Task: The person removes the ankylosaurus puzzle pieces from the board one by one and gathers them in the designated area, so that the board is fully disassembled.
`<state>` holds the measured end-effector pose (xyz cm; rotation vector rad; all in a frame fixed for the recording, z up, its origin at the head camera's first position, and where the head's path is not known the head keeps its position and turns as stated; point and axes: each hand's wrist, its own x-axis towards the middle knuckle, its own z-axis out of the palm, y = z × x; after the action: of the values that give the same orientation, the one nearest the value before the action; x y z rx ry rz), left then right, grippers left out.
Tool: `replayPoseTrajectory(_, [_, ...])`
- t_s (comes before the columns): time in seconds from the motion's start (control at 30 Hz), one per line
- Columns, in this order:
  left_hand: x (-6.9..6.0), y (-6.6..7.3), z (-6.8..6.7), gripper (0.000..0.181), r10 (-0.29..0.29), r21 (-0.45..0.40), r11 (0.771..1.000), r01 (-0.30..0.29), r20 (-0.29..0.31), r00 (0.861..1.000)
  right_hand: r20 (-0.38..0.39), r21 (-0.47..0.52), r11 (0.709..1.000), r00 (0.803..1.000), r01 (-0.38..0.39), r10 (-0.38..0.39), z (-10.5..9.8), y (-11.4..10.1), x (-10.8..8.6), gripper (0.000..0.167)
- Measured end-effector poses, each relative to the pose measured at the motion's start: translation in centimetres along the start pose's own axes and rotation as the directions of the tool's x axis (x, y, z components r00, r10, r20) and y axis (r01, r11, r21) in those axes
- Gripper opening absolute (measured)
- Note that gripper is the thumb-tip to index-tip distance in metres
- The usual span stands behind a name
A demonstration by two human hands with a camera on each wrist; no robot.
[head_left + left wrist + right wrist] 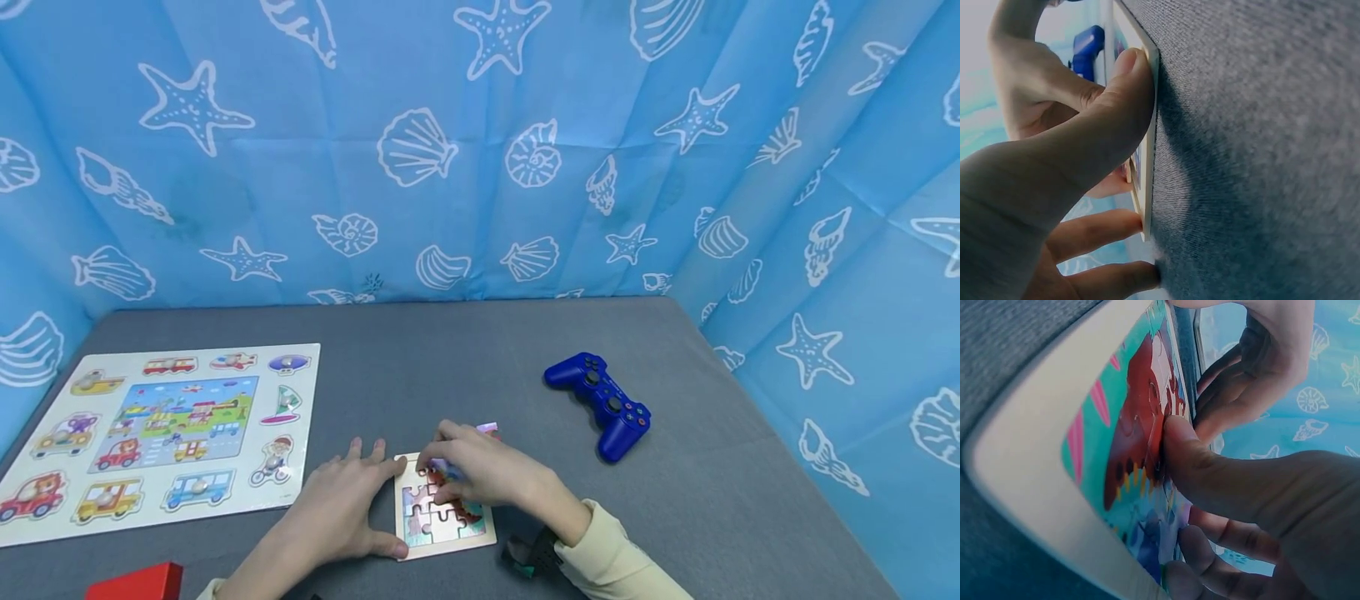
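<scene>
A small jigsaw puzzle (pixel 438 527) with a dinosaur picture lies in a pale wooden frame (pixel 450 550) on the table. My left hand (pixel 341 504) rests at the frame's left side, thumb on the near corner and index finger on the far corner, fingers spread. Over the upper right part of the puzzle, my right hand (pixel 487 471) pinches a puzzle piece (pixel 448 469), mostly hidden by the fingers. In the right wrist view its thumb touches the red dinosaur picture (pixel 1141 412). Another puzzle piece (pixel 487 427) shows just beyond the right hand.
A large vehicle peg puzzle (pixel 288 450) lies at the left. To the right is a blue game controller (pixel 600 404). A red object (pixel 138 582) shows at the near left edge. A blue shell-patterned curtain (pixel 480 208) hangs behind the grey table (pixel 420 358).
</scene>
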<state>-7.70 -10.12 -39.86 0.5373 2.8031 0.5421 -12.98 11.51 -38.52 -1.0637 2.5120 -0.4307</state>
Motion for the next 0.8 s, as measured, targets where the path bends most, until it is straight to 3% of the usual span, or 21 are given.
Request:
replayPoseTrajectory(0.43, [0.10,0.02,0.07,0.105,-0.010,-0.009,1.000,0.010,0.002,1.000,-0.011,0.012,1.000,1.000,0.017,-0.017,0.13,0.10,-0.18,0.033])
replayPoseTrajectory(0.8, [-0.02,-0.15,0.23,0.105,0.019,-0.012,1.000,-0.019,-0.025,1.000,-0.048,0.043,0.999,0.999,0.024,-0.022,0.48,0.17,-0.37,0.027])
